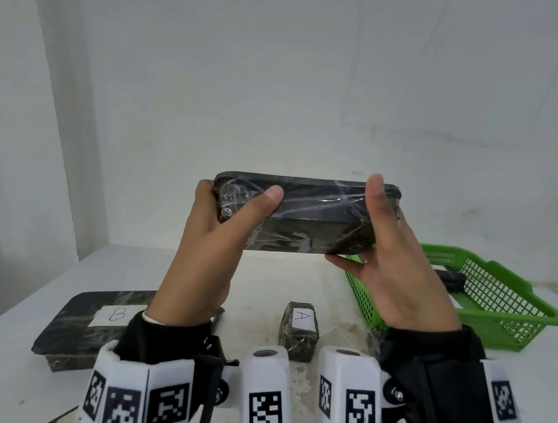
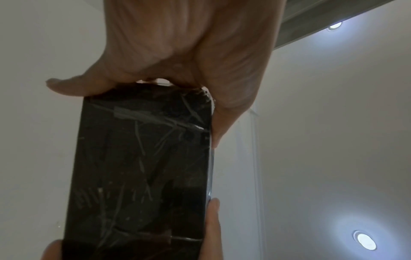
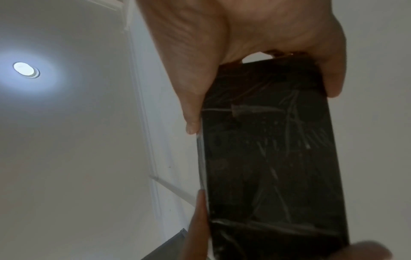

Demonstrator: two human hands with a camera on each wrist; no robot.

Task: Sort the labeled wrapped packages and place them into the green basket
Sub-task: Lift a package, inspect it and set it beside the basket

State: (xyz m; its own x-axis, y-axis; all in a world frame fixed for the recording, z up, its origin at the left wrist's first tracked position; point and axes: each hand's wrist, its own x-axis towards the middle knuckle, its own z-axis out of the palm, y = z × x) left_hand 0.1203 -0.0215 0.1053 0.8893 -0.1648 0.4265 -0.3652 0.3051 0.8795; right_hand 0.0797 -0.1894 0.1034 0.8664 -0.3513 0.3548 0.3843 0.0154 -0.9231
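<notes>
Both hands hold a long flat black package (image 1: 307,215) wrapped in clear film, raised above the table with no label showing. My left hand (image 1: 227,207) grips its left end, thumb on the near face. My right hand (image 1: 376,226) grips its right end, thumb up over the top edge. In the left wrist view the package (image 2: 142,167) fills the middle under the left hand (image 2: 177,70). The right wrist view shows the package (image 3: 271,149) under the right hand (image 3: 255,44). The green basket (image 1: 504,318) stands at the right with a dark item (image 1: 450,280) inside.
A flat black package labelled B (image 1: 92,323) lies on the white table (image 1: 265,277) at the left. A small wrapped block labelled A (image 1: 299,331) stands at the middle front. A white wall rises behind the table.
</notes>
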